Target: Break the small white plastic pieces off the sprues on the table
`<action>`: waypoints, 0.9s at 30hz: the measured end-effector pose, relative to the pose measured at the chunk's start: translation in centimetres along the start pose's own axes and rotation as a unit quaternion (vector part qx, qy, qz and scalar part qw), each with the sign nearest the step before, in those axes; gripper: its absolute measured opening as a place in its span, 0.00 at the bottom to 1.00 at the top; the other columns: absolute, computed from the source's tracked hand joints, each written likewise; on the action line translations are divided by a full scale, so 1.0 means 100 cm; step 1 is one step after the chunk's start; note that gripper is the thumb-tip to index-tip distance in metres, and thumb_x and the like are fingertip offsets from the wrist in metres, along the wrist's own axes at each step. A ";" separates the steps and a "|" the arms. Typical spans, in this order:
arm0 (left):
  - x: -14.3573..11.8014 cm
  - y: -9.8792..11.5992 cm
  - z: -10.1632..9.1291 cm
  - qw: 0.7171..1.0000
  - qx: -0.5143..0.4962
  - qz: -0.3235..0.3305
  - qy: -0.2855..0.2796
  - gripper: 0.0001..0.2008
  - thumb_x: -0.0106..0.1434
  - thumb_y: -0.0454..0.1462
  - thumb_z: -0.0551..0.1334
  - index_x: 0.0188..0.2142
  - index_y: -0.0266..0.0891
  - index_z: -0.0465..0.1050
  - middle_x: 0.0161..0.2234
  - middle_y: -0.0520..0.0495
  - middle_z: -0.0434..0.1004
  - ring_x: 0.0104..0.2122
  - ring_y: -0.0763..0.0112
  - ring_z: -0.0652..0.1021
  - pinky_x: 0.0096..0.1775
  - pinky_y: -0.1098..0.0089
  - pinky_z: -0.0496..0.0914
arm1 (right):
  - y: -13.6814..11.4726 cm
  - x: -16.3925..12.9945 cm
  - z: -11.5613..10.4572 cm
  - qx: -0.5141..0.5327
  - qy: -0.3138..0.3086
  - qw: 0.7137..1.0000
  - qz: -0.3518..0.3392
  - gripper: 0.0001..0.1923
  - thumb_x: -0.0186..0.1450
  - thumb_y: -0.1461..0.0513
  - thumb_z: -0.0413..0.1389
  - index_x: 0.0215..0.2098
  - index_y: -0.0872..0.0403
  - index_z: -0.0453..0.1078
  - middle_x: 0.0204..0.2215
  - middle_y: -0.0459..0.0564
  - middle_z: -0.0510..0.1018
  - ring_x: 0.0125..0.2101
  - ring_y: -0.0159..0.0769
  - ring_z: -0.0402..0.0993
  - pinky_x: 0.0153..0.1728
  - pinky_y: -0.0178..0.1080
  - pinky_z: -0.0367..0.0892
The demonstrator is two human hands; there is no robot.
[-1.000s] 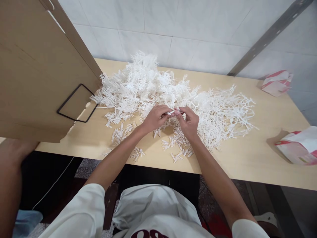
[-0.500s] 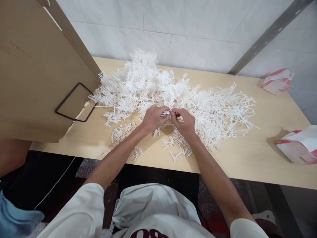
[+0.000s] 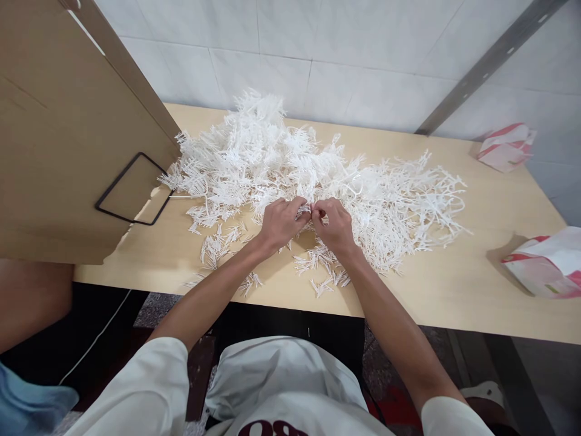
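A big heap of thin white branched plastic-looking sprigs point(image 3: 267, 151) lies on the table point(image 3: 454, 290), with smaller clusters scattered along its near side. Just in front of the heap, my left hand point(image 3: 284, 224) is closed around some white sprigs point(image 3: 302, 209), whose ends show between thumb and fingers. Touching or nearly touching it at the fingertips, my right hand point(image 3: 333, 224) is pinched closed. What sits in that pinch is too small to make out. Loose sprigs point(image 3: 329, 275) lie below my right wrist.
A tall cardboard sheet or box side point(image 3: 68, 151) stands at the left, with a black wire frame point(image 3: 131, 217) against its torn lower edge. Two red-and-white paper packets point(image 3: 506, 148) rest at the right. Behind is a tiled wall point(image 3: 363, 66) with a metal upright. Another person's arm point(image 3: 31, 300) shows at left.
My hands stay together in front of the heap, with only small finger movements. The other person's arm at the left reaches farther into view. The whole view has shifted slightly.
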State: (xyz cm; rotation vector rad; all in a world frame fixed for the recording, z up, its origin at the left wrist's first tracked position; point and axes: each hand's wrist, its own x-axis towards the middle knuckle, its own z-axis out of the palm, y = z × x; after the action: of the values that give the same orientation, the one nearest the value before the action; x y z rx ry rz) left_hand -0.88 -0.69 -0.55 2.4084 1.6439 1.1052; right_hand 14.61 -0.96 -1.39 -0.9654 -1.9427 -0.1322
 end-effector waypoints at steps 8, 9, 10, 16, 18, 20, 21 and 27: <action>0.004 -0.005 -0.004 0.997 -0.012 -0.064 0.048 0.06 0.56 0.37 0.59 0.33 0.41 0.73 0.20 0.52 0.72 0.23 0.71 0.70 0.28 0.71 0.59 | -0.003 -0.001 -0.004 -0.008 0.027 1.000 0.000 0.07 0.67 0.66 0.49 0.32 0.49 0.63 0.23 0.44 0.68 0.26 0.33 0.64 0.29 0.38 0.64; 0.007 -0.007 -0.007 0.995 -0.034 -0.086 0.046 0.06 0.57 0.37 0.59 0.34 0.41 0.73 0.21 0.52 0.74 0.23 0.71 0.71 0.29 0.71 0.60 | -0.006 -0.001 -0.004 -0.006 0.044 0.999 0.017 0.06 0.67 0.65 0.49 0.33 0.49 0.64 0.23 0.44 0.68 0.25 0.32 0.65 0.29 0.38 0.65; 0.009 -0.009 -0.009 0.993 -0.065 -0.090 0.037 0.07 0.57 0.37 0.58 0.35 0.41 0.73 0.23 0.52 0.75 0.24 0.72 0.72 0.30 0.71 0.62 | -0.009 0.000 -0.005 0.005 0.059 0.997 0.046 0.05 0.68 0.65 0.49 0.35 0.49 0.65 0.25 0.44 0.70 0.25 0.32 0.66 0.30 0.38 0.66; 0.014 -0.009 -0.018 0.977 -0.204 -0.047 -0.038 0.10 0.63 0.42 0.57 0.38 0.40 0.73 0.30 0.52 0.79 0.25 0.77 0.75 0.31 0.74 0.65 | -0.016 0.008 -0.007 0.150 -0.009 0.967 0.205 0.11 0.70 0.58 0.48 0.45 0.50 0.70 0.36 0.48 0.77 0.36 0.32 0.74 0.38 0.38 0.70; 0.013 -0.009 -0.017 0.975 -0.211 -0.014 -0.061 0.10 0.63 0.42 0.57 0.38 0.41 0.74 0.32 0.52 0.80 0.27 0.76 0.76 0.32 0.75 0.66 | -0.014 0.010 -0.008 0.194 -0.033 0.952 0.234 0.13 0.69 0.54 0.49 0.44 0.50 0.71 0.36 0.47 0.77 0.35 0.32 0.74 0.36 0.37 0.70; 0.012 -0.010 -0.014 0.975 -0.209 0.010 -0.077 0.10 0.63 0.42 0.57 0.38 0.41 0.75 0.32 0.51 0.81 0.28 0.76 0.76 0.32 0.75 0.67 | -0.011 0.011 -0.009 0.213 -0.056 0.944 0.248 0.14 0.68 0.51 0.50 0.41 0.51 0.71 0.32 0.46 0.77 0.31 0.31 0.73 0.32 0.36 0.69; 0.012 -0.011 -0.013 0.975 -0.204 0.017 -0.083 0.10 0.63 0.41 0.57 0.38 0.41 0.75 0.32 0.51 0.81 0.28 0.76 0.76 0.33 0.75 0.67 | -0.009 0.010 -0.009 0.210 -0.066 0.945 0.244 0.14 0.67 0.51 0.51 0.40 0.51 0.71 0.31 0.45 0.77 0.29 0.30 0.72 0.31 0.35 0.68; 0.010 -0.012 -0.009 0.987 -0.119 0.035 -0.106 0.10 0.60 0.39 0.58 0.39 0.41 0.75 0.29 0.52 0.79 0.27 0.72 0.75 0.33 0.72 0.66 | -0.001 0.006 -0.010 0.041 -0.089 0.990 0.100 0.13 0.71 0.55 0.46 0.36 0.51 0.70 0.30 0.47 0.76 0.32 0.33 0.70 0.34 0.37 0.64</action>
State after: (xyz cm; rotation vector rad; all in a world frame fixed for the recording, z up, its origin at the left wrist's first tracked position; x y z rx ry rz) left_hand -2.15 0.35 0.25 2.3505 1.2948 0.9527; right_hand 15.08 -1.12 -0.39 -1.1422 -1.9821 0.1512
